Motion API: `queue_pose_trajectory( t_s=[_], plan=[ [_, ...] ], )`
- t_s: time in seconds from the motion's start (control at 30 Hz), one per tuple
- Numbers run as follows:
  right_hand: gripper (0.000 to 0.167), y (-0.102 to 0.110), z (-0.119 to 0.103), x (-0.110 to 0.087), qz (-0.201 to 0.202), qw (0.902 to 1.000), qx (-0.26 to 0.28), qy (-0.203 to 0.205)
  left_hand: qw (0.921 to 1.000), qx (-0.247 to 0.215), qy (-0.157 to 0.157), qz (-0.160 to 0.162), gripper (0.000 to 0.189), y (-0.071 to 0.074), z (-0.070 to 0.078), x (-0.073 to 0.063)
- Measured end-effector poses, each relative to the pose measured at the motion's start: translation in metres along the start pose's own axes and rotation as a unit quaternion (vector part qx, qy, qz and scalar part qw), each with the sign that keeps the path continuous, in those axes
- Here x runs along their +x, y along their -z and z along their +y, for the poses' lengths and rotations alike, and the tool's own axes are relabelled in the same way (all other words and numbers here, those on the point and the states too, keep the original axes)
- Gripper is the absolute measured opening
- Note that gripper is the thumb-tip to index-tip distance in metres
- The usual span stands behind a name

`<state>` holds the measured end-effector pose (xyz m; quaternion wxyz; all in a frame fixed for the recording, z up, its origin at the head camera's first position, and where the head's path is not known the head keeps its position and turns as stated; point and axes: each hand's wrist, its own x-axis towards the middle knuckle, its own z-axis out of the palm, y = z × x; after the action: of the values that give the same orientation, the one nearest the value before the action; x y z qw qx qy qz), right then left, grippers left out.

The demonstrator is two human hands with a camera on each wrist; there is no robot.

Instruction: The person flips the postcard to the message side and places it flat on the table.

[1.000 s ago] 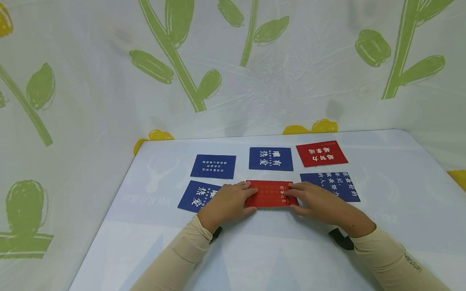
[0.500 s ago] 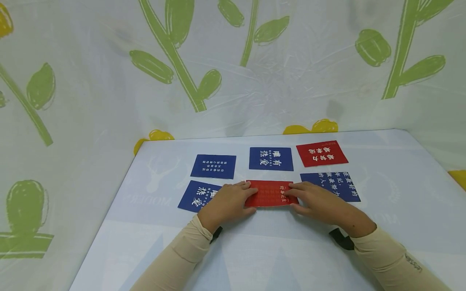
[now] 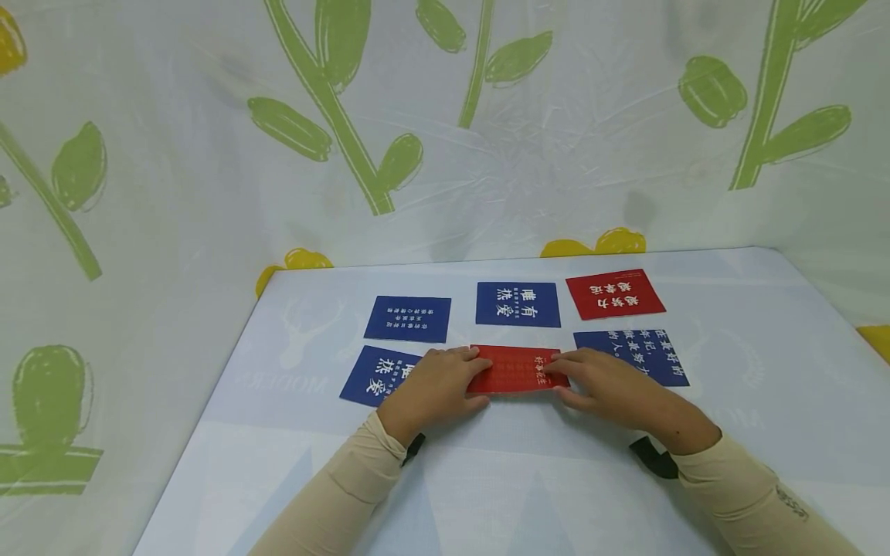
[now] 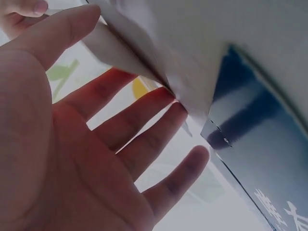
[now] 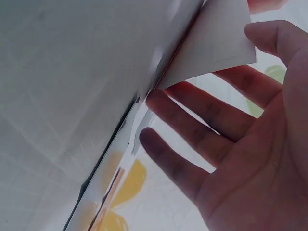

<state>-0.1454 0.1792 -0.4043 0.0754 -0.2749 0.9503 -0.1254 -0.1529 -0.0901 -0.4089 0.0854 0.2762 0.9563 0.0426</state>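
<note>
A red card [image 3: 513,369] with white lettering lies between the two hands in the head view. The left hand [image 3: 439,384] holds its left end, the index finger on top and the thumb at the near edge. At the opposite end the right hand [image 3: 603,388] grips it in the same way. In the left wrist view the card's pale underside [image 4: 111,48] slants up from the table between thumb and fingers. The right wrist view shows this pale underside [image 5: 216,45] too, its edge right at the thumb tip.
Blue cards lie left [image 3: 378,374], back left [image 3: 407,318], back middle [image 3: 518,303] and right [image 3: 640,357]. Another red card [image 3: 616,293] is at the back right. The white table [image 3: 528,471] meets a plant-patterned curtain [image 3: 487,177] behind.
The near edge of the red card between the hands has risen and bowed slightly, so the card looks narrower. Both hands stay nearly in place; the other cards have not moved.
</note>
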Motion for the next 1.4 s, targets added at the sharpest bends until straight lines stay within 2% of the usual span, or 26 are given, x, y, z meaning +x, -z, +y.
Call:
queue_pose_trajectory(
  t_s=[0.17, 0.47, 0.8, 0.9, 1.07, 1.2, 1.4],
  plan=[
    [0.037, 0.0, 0.001, -0.001, 0.025, 0.9997, 0.006, 0.005, 0.9999, -0.002, -0.003, 0.012, 0.056, 0.001, -0.001, 0.001],
    [0.027, 0.002, -0.002, -0.002, 0.069, 0.9973, 0.01, 0.025, 0.9934, 0.051, -0.029, 0.099, 0.032, 0.008, -0.006, 0.001],
    [0.023, 0.005, -0.006, -0.003, 0.097, 0.9949, 0.013, 0.024, 0.9849, 0.026, -0.033, 0.168, 0.017, 0.012, -0.009, 0.003],
    [0.023, 0.005, -0.007, -0.005, 0.104, 0.994, 0.027, 0.018, 0.9858, 0.005, -0.031, 0.165, 0.016, 0.013, -0.009, 0.005],
    [0.022, 0.004, -0.004, -0.006, 0.115, 0.9923, 0.045, 0.012, 0.9898, -0.054, 0.0, 0.132, 0.021, 0.015, -0.007, 0.009],
    [0.017, 0.006, -0.001, -0.005, 0.13, 0.9902, 0.05, 0.014, 0.9867, -0.097, 0.019, 0.129, 0.026, 0.015, -0.006, 0.01],
    [0.023, 0.008, -0.002, -0.004, 0.126, 0.99, 0.063, 0.005, 0.9808, -0.151, 0.031, 0.12, 0.029, 0.014, -0.004, 0.007]
  ],
)
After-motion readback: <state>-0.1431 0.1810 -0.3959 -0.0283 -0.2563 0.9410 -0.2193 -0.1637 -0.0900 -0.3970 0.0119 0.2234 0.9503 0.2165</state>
